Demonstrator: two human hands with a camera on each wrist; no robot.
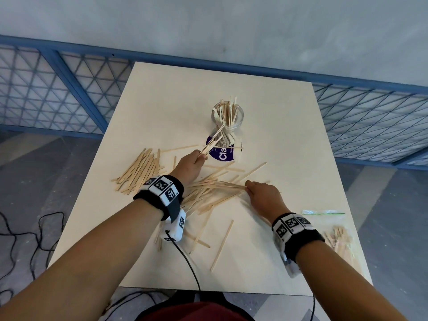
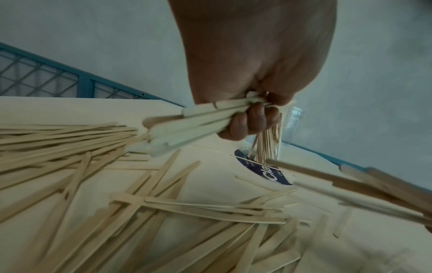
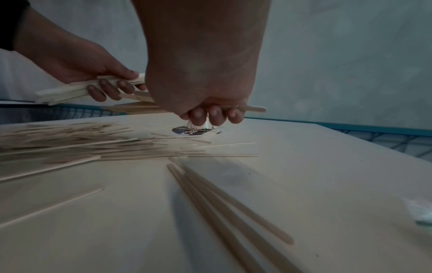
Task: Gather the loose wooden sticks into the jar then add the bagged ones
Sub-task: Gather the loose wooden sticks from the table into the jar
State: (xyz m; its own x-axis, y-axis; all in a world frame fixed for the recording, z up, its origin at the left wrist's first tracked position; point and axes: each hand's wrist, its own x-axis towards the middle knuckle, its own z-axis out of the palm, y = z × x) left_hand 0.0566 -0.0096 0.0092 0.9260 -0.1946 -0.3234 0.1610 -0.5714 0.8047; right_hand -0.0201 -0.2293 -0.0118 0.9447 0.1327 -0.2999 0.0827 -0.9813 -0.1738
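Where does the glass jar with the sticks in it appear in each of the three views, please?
Head: the jar stands at the far centre of the table, just beyond the left hand.
Left wrist: right of centre, mostly hidden behind that hand's curled fingers.
Right wrist: only a sliver shows at centre, below the right hand's fingers.
Shared landmark: the purple sticker at the jar's foot, seen in all three.

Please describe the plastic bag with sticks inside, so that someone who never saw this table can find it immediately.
Start at the pale table and go to its near right corner, beside the person's right wrist. There lies a clear zip bag, flat, with a green seal strip on its far edge. Only its wooden sticks are wrapped in plastic; the others lie loose or stand in the jar.
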